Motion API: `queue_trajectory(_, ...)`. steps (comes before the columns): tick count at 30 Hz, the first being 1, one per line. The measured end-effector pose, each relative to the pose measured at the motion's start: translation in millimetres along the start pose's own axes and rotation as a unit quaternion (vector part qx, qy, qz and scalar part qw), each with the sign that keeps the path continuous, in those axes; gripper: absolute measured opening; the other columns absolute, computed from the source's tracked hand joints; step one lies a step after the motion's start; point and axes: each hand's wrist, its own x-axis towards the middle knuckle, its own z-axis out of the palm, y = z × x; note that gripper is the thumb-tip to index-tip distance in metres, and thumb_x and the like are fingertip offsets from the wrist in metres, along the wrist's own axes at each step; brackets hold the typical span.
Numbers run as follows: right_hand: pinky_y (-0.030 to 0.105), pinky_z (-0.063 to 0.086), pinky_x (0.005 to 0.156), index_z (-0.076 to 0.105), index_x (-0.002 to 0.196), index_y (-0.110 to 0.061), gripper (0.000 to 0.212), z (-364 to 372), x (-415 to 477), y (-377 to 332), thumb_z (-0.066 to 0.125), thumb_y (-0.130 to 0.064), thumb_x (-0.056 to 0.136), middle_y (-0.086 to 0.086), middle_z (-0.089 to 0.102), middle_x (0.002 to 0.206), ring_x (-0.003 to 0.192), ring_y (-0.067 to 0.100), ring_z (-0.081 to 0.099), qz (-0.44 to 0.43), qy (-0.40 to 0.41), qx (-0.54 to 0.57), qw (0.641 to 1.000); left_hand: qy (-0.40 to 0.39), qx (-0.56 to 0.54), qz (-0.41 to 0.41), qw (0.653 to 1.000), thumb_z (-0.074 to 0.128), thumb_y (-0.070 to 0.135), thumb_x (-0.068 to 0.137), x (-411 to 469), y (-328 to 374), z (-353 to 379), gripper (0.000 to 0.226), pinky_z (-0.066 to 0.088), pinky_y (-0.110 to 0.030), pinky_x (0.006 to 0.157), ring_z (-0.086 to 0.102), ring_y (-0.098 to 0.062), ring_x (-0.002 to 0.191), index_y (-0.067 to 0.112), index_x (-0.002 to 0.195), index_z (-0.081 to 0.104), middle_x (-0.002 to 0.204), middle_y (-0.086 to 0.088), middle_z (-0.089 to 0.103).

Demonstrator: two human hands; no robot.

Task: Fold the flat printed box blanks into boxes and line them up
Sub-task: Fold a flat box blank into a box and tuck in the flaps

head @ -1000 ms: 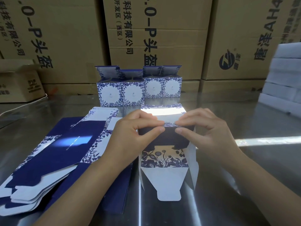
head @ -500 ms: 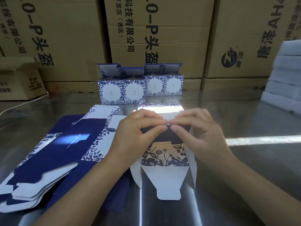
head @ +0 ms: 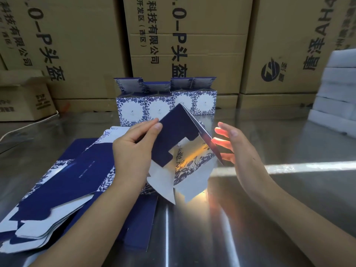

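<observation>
From my remote seat I see the left hand (head: 133, 149) lifted over the shiny grey metal tabletop (head: 279, 199), thumb and curled fingers pinching the left edge of a navy-and-white, floral-printed cardboard box blank (head: 179, 132). This blank is half opened and tilted. Its dark navy panel faces me, a second panel runs down on the right as a thin slanted edge, and white flaps hang below toward the tabletop. I cannot tell whether those flaps touch the surface. The right hand (head: 237, 149) is spread loosely with straight fingers and grips nothing. It sits just beside the slanted right panel, and I cannot say whether the fingertips touch the card. To my left, under the left forearm, lies a fanned navy-and-white stack of flat blanks (head: 63, 182) on the tabletop. Beyond the held blank, four upright blue-and-white floral folded boxes (head: 133, 108) stand side by side in a row with their top flaps raised. Behind them rise large brown corrugated cartons (head: 192, 45) with dark printed characters, and a small brown open carton (head: 23, 101) sits far left. At the right edge is a pile of white slabs (head: 337, 97).
</observation>
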Motion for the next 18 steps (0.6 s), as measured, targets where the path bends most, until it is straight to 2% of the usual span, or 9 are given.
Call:
queue_trajectory(4,0.007,0.047,0.073,0.054,0.115,-0.045,0.038,-4,1,-2,0.033,-0.057,0.085,-0.030,0.057,0.116,0.110,-0.007,0.056,-0.003,0.027,0.037,0.999,0.002,-0.039,-0.043,0.998,0.072,0.020,0.081,-2,-2,2,0.024,0.052,-0.012,0.068,0.068,-0.001,0.087,0.042,0.074,0.075,0.091,0.015,0.073)
queue_trajectory(7,0.014,0.051,0.075,0.058,0.112,-0.042,0.036,-5,3,-1,0.039,-0.053,0.084,-0.026,0.056,0.121,0.112,0.000,0.058,0.015,0.039,0.066,0.997,0.024,-0.077,-0.086,0.993,0.072,0.019,0.081,-1,-2,3,0.019,0.054,-0.016,0.062,0.070,-0.004,0.082,0.037,0.075,0.077,0.088,0.011,0.074)
queue_trajectory(9,0.021,0.054,0.075,0.059,0.110,-0.041,0.035,-5,4,0,0.041,-0.051,0.082,-0.027,0.057,0.118,0.107,0.003,0.060,0.027,0.038,0.071,0.996,0.037,-0.115,-0.140,0.983,0.073,0.019,0.081,-1,-4,2,0.014,0.056,-0.024,0.056,0.071,-0.008,0.076,0.031,0.076,0.078,0.085,0.007,0.075)
queue_trajectory(10,0.022,0.055,0.075,0.060,0.108,-0.042,0.034,-5,4,1,0.041,-0.051,0.082,-0.029,0.059,0.114,0.104,0.002,0.062,0.029,0.034,0.067,0.997,0.039,-0.120,-0.164,0.978,0.073,0.019,0.081,-1,-6,3,0.011,0.057,-0.030,0.056,0.071,-0.009,0.075,0.028,0.077,0.078,0.086,0.005,0.075)
queue_trajectory(12,0.017,0.053,0.071,0.059,0.107,-0.044,0.032,-4,3,2,0.041,-0.051,0.082,-0.034,0.062,0.107,0.100,-0.006,0.062,0.026,0.019,0.050,0.998,0.036,-0.100,-0.183,0.977,0.073,0.019,0.081,-3,-11,4,0.006,0.058,-0.037,0.068,0.072,-0.012,0.078,0.023,0.080,0.077,0.087,0.004,0.075)
queue_trajectory(14,0.011,0.050,0.068,0.058,0.107,-0.048,0.031,-4,2,1,0.042,-0.054,0.080,-0.033,0.061,0.110,0.099,-0.014,0.058,0.025,0.007,0.029,0.999,0.024,-0.081,-0.180,0.980,0.071,0.019,0.083,-6,-16,6,0.008,0.056,-0.030,0.072,0.071,-0.010,0.077,0.023,0.078,0.076,0.085,0.006,0.075)
queue_trajectory(16,0.009,0.048,0.068,0.056,0.106,-0.053,0.031,-4,3,1,0.041,-0.055,0.079,-0.032,0.057,0.115,0.099,-0.017,0.056,0.029,0.004,0.018,0.999,0.007,-0.057,-0.186,0.981,0.071,0.022,0.083,-7,-19,7,0.010,0.054,-0.024,0.064,0.070,-0.007,0.071,0.026,0.076,0.076,0.083,0.010,0.075)
queue_trajectory(18,0.008,0.047,0.068,0.054,0.106,-0.056,0.030,-6,3,0,0.041,-0.056,0.079,-0.036,0.054,0.116,0.099,-0.020,0.054,0.028,0.003,0.013,1.000,-0.009,-0.046,-0.197,0.979,0.070,0.022,0.083,-6,-20,6,0.007,0.056,-0.030,0.070,0.069,-0.006,0.073,0.025,0.079,0.075,0.083,0.011,0.074)
